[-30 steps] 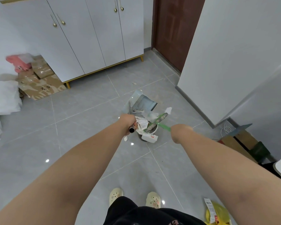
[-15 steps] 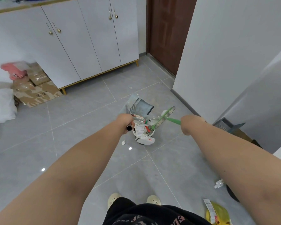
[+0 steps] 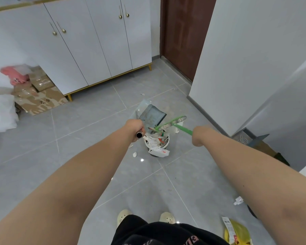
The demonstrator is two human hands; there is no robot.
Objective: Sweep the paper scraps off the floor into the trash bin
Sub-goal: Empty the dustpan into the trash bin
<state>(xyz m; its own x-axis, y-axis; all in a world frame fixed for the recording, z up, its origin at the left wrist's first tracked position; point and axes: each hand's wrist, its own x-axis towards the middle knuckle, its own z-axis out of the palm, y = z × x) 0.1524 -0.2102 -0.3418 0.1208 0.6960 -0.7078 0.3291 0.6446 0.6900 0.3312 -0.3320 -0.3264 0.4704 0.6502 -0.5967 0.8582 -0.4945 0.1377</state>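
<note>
A small white trash bin (image 3: pixel 167 140) stands on the grey tile floor, piled with crumpled paper scraps (image 3: pixel 153 140); one wrapper (image 3: pixel 160 152) hangs over its near side. My left hand (image 3: pixel 135 127) grips the metal handle of a grey dustpan (image 3: pixel 153 116), tilted over the bin. My right hand (image 3: pixel 199 136) holds the green broom (image 3: pixel 175 122) by its handle, its head lying against the dustpan's mouth above the bin. Small white scraps (image 3: pixel 134 154) lie on the floor left of the bin, and one more scrap (image 3: pixel 142 94) lies farther back.
White cabinets (image 3: pixel 88 43) line the back; flattened cardboard (image 3: pixel 37 98) and white bags (image 3: pixel 2 112) lie at the left. A brown door (image 3: pixel 182 36) and white wall corner (image 3: pixel 237 68) are at the right. A crumpled scrap (image 3: pixel 238 200) and yellow bag (image 3: pixel 237 232) lie near my feet.
The broom head has swung up and right along the dustpan's mouth. The dustpan stays tilted over the bin, and the view has shifted slightly.
</note>
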